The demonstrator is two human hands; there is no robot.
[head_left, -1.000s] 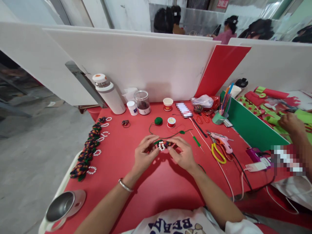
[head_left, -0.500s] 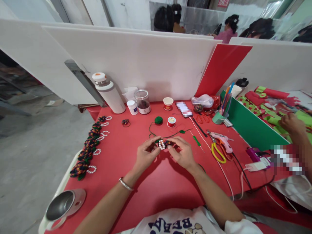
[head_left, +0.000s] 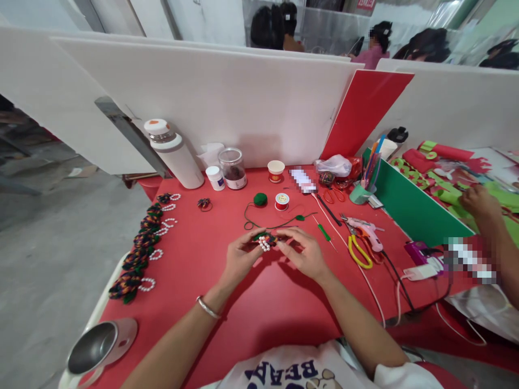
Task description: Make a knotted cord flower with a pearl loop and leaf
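Note:
Between my two hands is a small knitted yarn piece (head_left: 271, 238) in dark multicolour and green, with a loop of white beads (head_left: 264, 244) hanging from it. My left hand (head_left: 242, 256) pinches its left end beside the beads. On its right end, the fingertips of my right hand (head_left: 303, 253) are closed. Just beyond the hands lie a green yarn strand (head_left: 279, 222), a ball of green yarn (head_left: 260, 200) and a spool with a red rim (head_left: 281, 201). A crochet hook with a green handle (head_left: 324, 232) rests right of my right hand.
Several yarn pieces with bead loops (head_left: 142, 239) line the left edge, above a metal mug (head_left: 93, 348). A white flask (head_left: 178, 159) and a jar (head_left: 233, 170) stand behind. Yellow-handled pliers (head_left: 359, 251), a glue gun (head_left: 367, 232) and cables lie right. A co-worker's hand (head_left: 480, 202) is beyond the green divider (head_left: 413, 200).
The yarn piece has turned slightly in my fingers, so more of its yarn shows and the bead loop hangs lower. Both hands keep hold. The whole view has shifted a little.

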